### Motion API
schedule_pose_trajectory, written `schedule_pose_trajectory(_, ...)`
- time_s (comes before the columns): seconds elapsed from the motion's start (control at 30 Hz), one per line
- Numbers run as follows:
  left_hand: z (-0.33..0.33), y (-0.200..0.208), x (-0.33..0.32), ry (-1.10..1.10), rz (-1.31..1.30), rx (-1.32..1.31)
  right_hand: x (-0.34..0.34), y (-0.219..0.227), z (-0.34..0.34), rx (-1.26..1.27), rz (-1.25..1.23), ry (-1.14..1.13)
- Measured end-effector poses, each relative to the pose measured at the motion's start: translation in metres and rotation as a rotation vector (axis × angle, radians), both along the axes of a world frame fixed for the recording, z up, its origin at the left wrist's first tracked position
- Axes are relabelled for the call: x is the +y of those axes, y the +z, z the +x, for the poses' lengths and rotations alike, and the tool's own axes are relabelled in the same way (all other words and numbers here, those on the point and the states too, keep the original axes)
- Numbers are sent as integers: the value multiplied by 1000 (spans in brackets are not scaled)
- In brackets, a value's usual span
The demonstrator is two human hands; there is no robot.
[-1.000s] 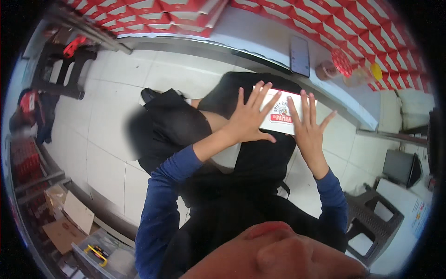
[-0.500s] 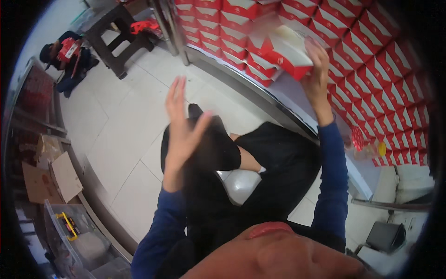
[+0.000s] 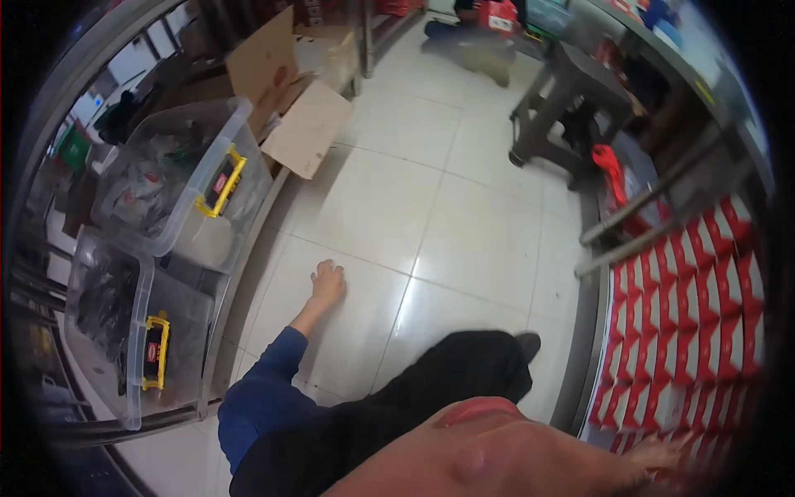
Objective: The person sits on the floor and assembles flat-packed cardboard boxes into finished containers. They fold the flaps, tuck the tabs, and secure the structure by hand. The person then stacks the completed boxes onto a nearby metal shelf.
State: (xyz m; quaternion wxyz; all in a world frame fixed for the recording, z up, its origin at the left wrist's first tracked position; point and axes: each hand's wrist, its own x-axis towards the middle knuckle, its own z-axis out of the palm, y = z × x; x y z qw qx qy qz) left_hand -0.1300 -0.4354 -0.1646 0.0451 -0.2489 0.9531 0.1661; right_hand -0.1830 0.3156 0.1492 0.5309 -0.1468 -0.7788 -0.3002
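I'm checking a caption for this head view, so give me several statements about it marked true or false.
1. The clear bins have yellow handles. True.
2. The left hand grips a yellow handle. False: it is over the floor, away from the handles.
3. The right hand shows against the red-and-white boxes. True.
4. The cardboard box has its flaps shut. False: they hang open.
5. The dark stool stands upright. True.

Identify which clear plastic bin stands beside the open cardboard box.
The upper bin in the picture, close beside the cardboard box; the lower bin stands farther from it.
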Motion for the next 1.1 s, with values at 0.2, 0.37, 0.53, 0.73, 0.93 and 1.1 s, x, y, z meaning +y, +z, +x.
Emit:
schedule_pose_trajectory(0.2,-19,-69,-94,-120,-242,376,-295,-14,-173,-415,-842,1137)
schedule_pose_trajectory(0.37,-22,-51,-91,-121,-182,307,-545,-78,-347,-931,-291,1571)
schedule_pose_trajectory(0.53,-25,-44,-101,-68,-71,227,-828,-96,-419,-875,2,1847)
schedule_pose_trajectory(0.73,-29,-52,-110,-63,15,295,-1039,-102,-468,-701,378,1806)
schedule_pose_trajectory(0.93,-9,-82,-104,-73,-119,272,-1078,-135,-452,-856,-111,2127)
schedule_pose_trajectory(1.1,-16,-76,-106,-123,-147,206,-1080,-151,-471,-750,-226,2290)
